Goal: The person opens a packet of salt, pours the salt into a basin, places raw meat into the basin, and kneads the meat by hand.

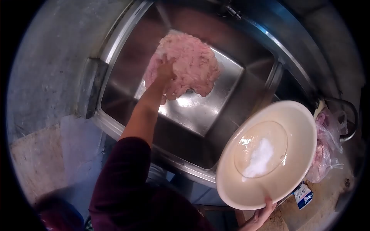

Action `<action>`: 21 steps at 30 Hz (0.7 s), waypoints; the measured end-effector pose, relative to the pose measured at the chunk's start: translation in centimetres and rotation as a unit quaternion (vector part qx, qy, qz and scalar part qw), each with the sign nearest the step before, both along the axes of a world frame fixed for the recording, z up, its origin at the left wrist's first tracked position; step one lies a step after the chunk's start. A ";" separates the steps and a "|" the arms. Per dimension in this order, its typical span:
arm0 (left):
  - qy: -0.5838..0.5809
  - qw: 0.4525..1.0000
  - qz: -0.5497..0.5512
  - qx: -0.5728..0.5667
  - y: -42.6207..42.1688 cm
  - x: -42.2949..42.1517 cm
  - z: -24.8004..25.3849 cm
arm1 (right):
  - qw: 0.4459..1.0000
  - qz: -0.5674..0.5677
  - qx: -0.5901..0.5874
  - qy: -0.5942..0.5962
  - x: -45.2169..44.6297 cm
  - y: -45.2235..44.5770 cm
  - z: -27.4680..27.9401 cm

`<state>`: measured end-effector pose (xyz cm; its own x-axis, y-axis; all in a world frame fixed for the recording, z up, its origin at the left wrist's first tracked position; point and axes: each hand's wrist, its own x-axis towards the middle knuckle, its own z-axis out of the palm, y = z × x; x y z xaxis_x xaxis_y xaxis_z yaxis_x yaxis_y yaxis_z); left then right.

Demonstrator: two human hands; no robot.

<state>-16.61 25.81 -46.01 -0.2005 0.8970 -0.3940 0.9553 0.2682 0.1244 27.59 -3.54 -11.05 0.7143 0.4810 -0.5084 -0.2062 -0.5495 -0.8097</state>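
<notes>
A heap of pale pink raw meat [194,63] lies in the steel sink [219,144]; its exact cut I cannot make out. My left hand [166,70] reaches in and rests on the heap's left part with its fingers spread. In my right hand [266,210] is the rim of a large cream-coloured bowl [295,144], thumb over the edge. The bowl is tilted beside the sink's right front side. A patch of white grains or powder [260,158] lies on its wet-looking bottom. Some fingers of my right hand are hidden beneath the rim.
Right of the bowl sit clear plastic bags with pinkish contents [323,150] and a small blue and white packet [303,195]. A curved metal pipe or handle [355,121] stands beyond them. Part of a tap [233,12] shows at the sink's far edge.
</notes>
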 end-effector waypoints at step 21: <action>-0.436 0.870 -0.001 0.230 3.1 -7.0 19.1 | 0.978 0.201 0.053 0.007 -2.0 5.1 -1.5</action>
